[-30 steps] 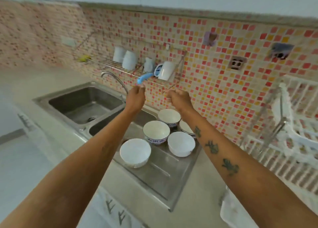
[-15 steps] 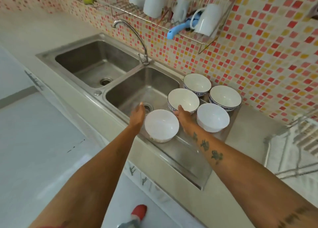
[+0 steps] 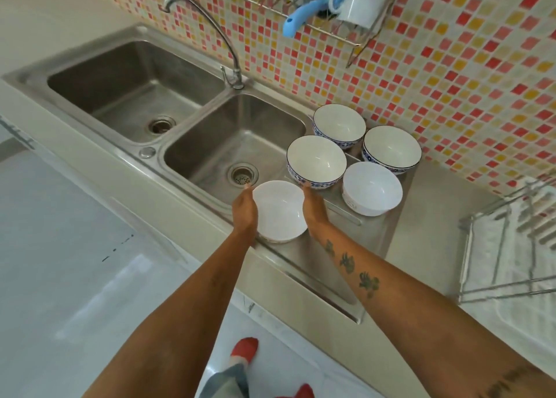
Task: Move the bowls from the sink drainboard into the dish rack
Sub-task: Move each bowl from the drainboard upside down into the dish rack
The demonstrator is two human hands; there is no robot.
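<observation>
Several bowls stand on the steel drainboard [image 3: 337,247] to the right of the sink. The nearest plain white bowl [image 3: 279,209] sits between my hands: my left hand [image 3: 245,209] lies against its left side and my right hand [image 3: 313,209] against its right side. Behind it are a blue-patterned bowl [image 3: 316,160], a second plain white bowl [image 3: 371,187] and two more blue-patterned bowls [image 3: 338,125] [image 3: 391,148]. The wire dish rack [image 3: 508,241] stands on the counter at the far right, partly cut off.
A double sink [image 3: 234,145] with a curved tap [image 3: 210,21] lies left of the bowls. A wall rack [image 3: 325,27] with white cups and a blue utensil hangs on the mosaic tiles above. The counter edge runs below my forearms.
My hands came down from the wall rack to the nearest white bowl and now press on both of its sides. The view has tilted downward and moved closer.
</observation>
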